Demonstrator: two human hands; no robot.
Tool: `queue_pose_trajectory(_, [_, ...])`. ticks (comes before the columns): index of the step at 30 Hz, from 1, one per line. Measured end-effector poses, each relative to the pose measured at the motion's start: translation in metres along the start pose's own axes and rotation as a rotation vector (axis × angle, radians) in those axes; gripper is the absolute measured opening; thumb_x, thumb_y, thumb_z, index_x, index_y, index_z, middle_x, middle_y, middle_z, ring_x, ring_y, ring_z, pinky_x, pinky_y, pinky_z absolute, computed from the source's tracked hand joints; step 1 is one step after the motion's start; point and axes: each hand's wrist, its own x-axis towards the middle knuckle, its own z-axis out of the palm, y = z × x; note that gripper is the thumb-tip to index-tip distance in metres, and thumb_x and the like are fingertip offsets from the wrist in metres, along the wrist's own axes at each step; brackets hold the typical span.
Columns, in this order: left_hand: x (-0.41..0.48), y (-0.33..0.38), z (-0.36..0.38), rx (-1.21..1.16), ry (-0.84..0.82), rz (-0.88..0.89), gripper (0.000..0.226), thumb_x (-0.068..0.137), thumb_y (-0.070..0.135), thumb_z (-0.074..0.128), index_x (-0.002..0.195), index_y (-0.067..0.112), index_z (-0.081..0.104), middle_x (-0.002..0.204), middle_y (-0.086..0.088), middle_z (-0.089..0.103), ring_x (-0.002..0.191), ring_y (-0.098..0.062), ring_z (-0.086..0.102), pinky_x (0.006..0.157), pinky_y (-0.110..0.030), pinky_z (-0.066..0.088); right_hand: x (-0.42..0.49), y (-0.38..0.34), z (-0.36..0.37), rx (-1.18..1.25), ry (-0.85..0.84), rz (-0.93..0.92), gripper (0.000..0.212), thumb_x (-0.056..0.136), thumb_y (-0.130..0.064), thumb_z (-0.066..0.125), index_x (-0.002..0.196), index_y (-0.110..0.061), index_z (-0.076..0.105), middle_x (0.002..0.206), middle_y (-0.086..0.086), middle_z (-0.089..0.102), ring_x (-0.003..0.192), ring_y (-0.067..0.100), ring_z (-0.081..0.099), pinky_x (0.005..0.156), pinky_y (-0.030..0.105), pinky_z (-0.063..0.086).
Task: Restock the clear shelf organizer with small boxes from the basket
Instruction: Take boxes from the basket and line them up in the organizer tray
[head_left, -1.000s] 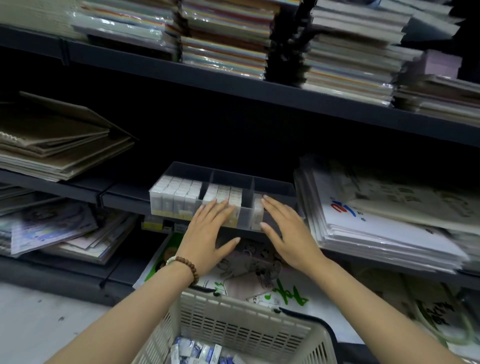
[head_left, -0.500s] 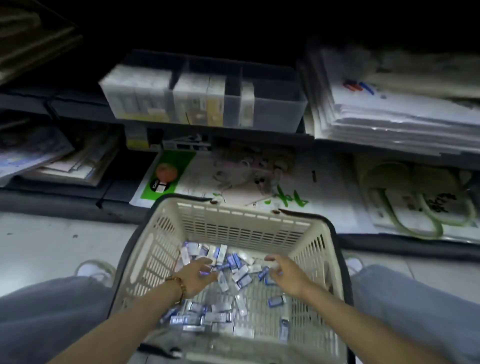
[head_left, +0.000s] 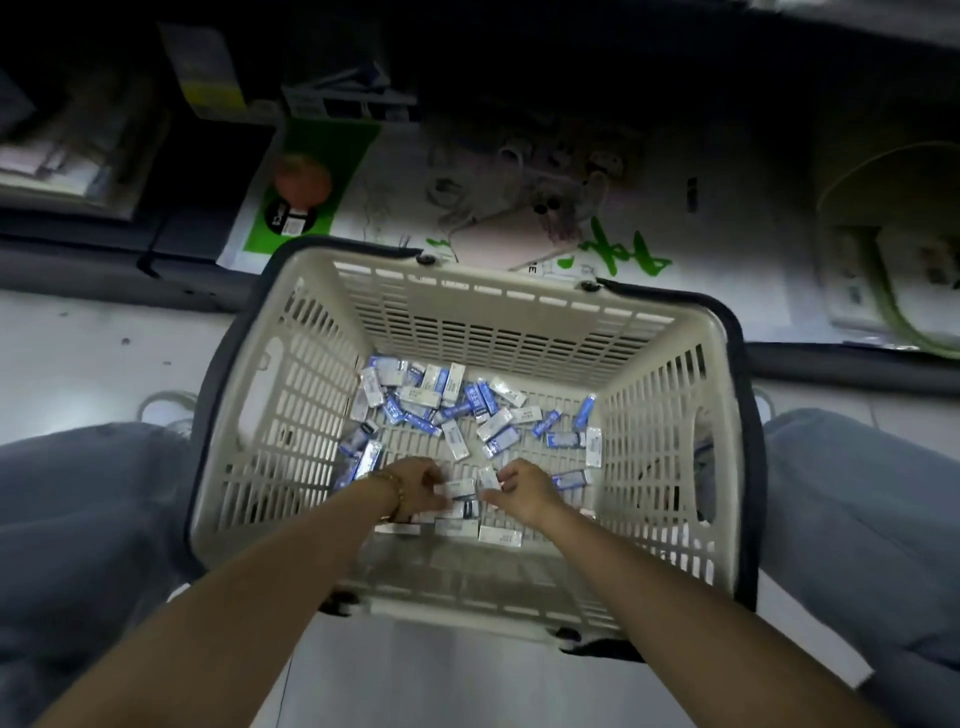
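The cream plastic basket (head_left: 519, 306) stands on the floor between my knees, and several small blue-and-white boxes (head_left: 441, 400) lie scattered over its bottom. Both hands are down inside it near the near wall. My left hand (head_left: 418, 486), with a bead bracelet at the wrist, has its fingers curled over a white box (head_left: 460, 488). My right hand (head_left: 522, 491) pinches another small white box (head_left: 488, 477) between thumb and fingers. The clear shelf organizer is out of view.
My knees in grey-blue trousers (head_left: 88, 509) flank the basket on both sides. Beyond it, a low dark shelf holds printed bags, a pink phone (head_left: 498, 244) and a green card with an orange ball (head_left: 304, 182). White floor lies to the left.
The view has tilted down and the organizer has left the frame. Both hands went from the organizer into the basket, moved toward its near side and closed on boxes.
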Motion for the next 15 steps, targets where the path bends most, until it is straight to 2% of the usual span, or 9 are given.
queue_pose_trajectory(2, [0.006,-0.005,0.002,0.015,0.003,0.045,0.047,0.078,0.030,0.072,0.119,0.012,0.056,0.111,-0.004,0.060,0.095,-0.014,0.054,0.083,-0.024,0.042,0.003,0.000,0.007,-0.027,0.074,-0.005,0.034,0.079,-0.035,0.073,0.096,-0.013,0.053,0.098,0.004,0.058,0.093,0.021,0.057,0.084,0.035,0.046])
queue_pose_trajectory(5, [0.012,-0.009,0.006,0.012,0.022,0.083,0.052,0.069,0.028,0.081,0.112,0.011,0.056,0.103,-0.002,0.056,0.094,-0.016,0.054,0.081,-0.024,0.044,0.007,0.001,0.011,-0.018,0.136,0.011,0.029,0.078,-0.032,0.074,0.088,-0.017,0.051,0.097,0.004,0.061,0.091,0.021,0.057,0.080,0.034,0.046])
queue_pose_trajectory(8, [0.016,-0.009,0.008,0.023,0.032,0.081,0.051,0.067,0.024,0.083,0.108,0.012,0.056,0.110,-0.005,0.058,0.102,-0.023,0.057,0.087,-0.031,0.049,0.009,0.002,0.012,-0.049,0.173,-0.016,0.025,0.080,-0.028,0.074,0.091,-0.015,0.055,0.100,0.007,0.064,0.093,0.024,0.060,0.082,0.035,0.049])
queue_pose_trajectory(10, [0.019,-0.010,0.009,-0.005,0.035,0.079,0.045,0.067,0.021,0.082,0.104,0.012,0.058,0.104,-0.002,0.057,0.098,-0.021,0.056,0.078,-0.024,0.049,0.009,0.004,0.010,-0.105,0.211,-0.062,0.023,0.083,-0.025,0.071,0.098,-0.012,0.059,0.104,0.007,0.062,0.095,0.024,0.060,0.083,0.035,0.049])
queue_pose_trajectory(12, [0.021,-0.012,0.009,-0.023,0.077,0.088,0.038,0.069,0.019,0.082,0.098,0.013,0.059,0.093,0.002,0.054,0.087,-0.015,0.053,0.066,-0.017,0.042,0.009,0.009,0.004,-0.180,0.265,-0.102,0.023,0.085,-0.022,0.067,0.104,-0.011,0.059,0.112,0.005,0.056,0.099,0.022,0.058,0.084,0.033,0.047])
queue_pose_trajectory(15, [0.022,-0.016,0.010,0.010,0.137,0.098,0.027,0.075,0.024,0.076,0.094,0.016,0.058,0.089,0.003,0.056,0.084,-0.014,0.053,0.069,-0.022,0.040,0.007,0.018,-0.006,-0.204,0.303,-0.094,0.018,0.086,-0.019,0.065,0.097,-0.013,0.053,0.109,0.004,0.056,0.095,0.020,0.056,0.077,0.029,0.043])
